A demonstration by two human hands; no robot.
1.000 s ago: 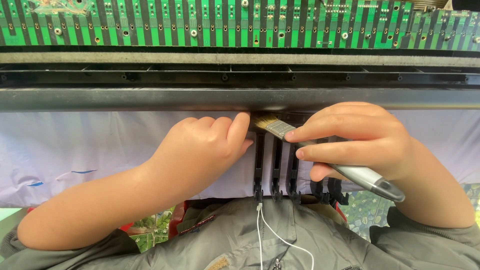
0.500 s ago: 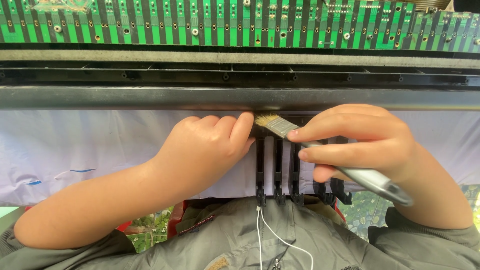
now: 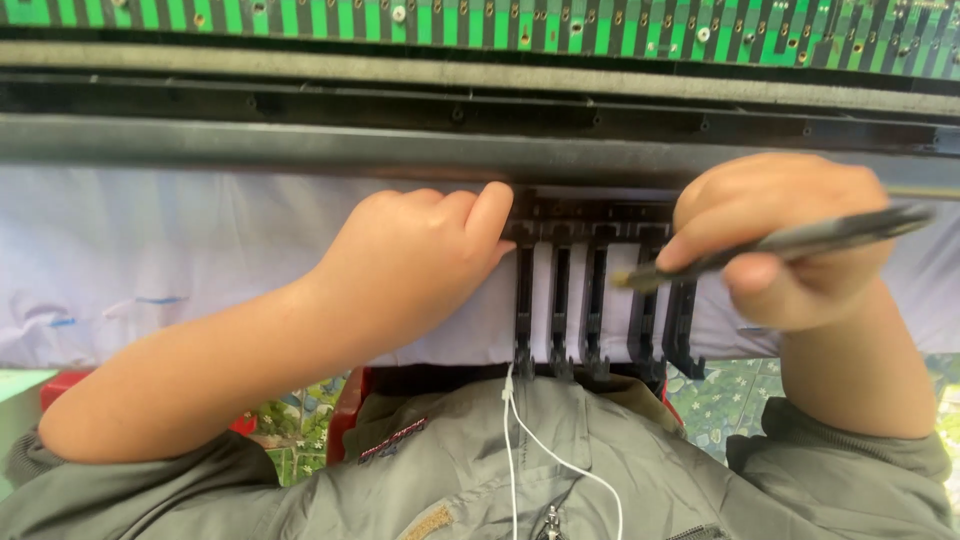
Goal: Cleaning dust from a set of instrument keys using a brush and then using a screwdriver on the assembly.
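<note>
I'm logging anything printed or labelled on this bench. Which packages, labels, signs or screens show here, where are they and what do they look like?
No packages, signs or screens in view.
Chest patch: small dark strip with red marks on the grey jacket, below the left hand.
Blue ink marks: faint strokes on the white sheet, left of that hand.
Green circuit board: long strip along the top edge, striped with black and pale contacts.

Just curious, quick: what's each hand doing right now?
Left hand: curled, resting on the black ribs, holding nothing seen.
Right hand: closed on a brush.
</note>
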